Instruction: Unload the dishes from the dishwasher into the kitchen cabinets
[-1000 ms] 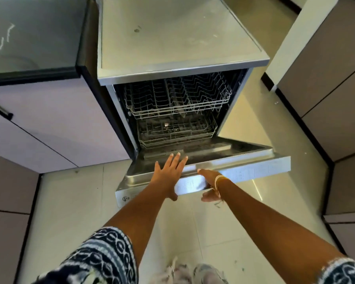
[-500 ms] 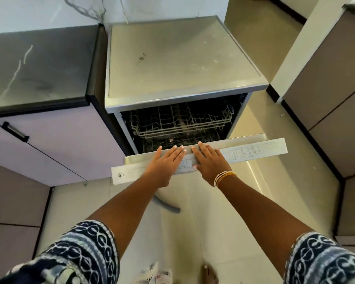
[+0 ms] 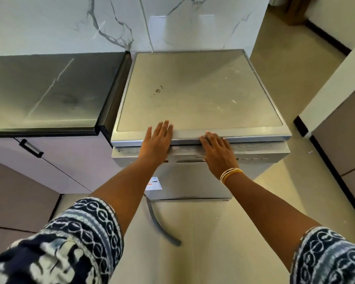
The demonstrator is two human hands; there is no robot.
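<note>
Left hand (image 3: pixel 156 142) and right hand (image 3: pixel 217 153), fingers straight, flat on dishwasher (image 3: pixel 197 95) door top, dark worktop (image 3: pixel 41 93) left of frame, grey hose (image 3: pixel 162 226) on floor below.

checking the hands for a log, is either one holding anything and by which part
Nothing is held. The left hand and right hand lie flat with straight fingers against the top edge of the dishwasher door, pressing rather than taking a grip.

White veined marble wall (image 3: pixel 115 21); dark glossy surface (image 3: pixel 43 93) left; pale tiled floor (image 3: pixel 213 232); grey cabinets (image 3: pixel 340 140) right.
</note>
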